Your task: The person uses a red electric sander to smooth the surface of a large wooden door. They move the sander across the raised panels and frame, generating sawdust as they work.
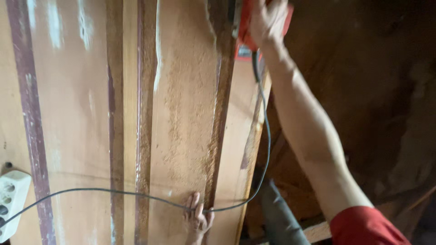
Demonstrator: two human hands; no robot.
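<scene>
My right hand (267,20) reaches far forward and grips a red power tool (245,27) at the top of the view, resting on a long wooden board (181,113) covered in sawdust. A dark power cord (265,136) hangs from the tool, loops down and runs left across the boards. My left hand (197,218) lies flat on the near end of the board, fingers spread, with the cord passing under or over the fingers. My right sleeve (363,227) is red.
Several long planks (72,113) lie side by side, some with dark painted strips. A white socket strip (11,199) sits at the left edge, where the cord ends. To the right is a dark, sawdust-covered floor (363,90).
</scene>
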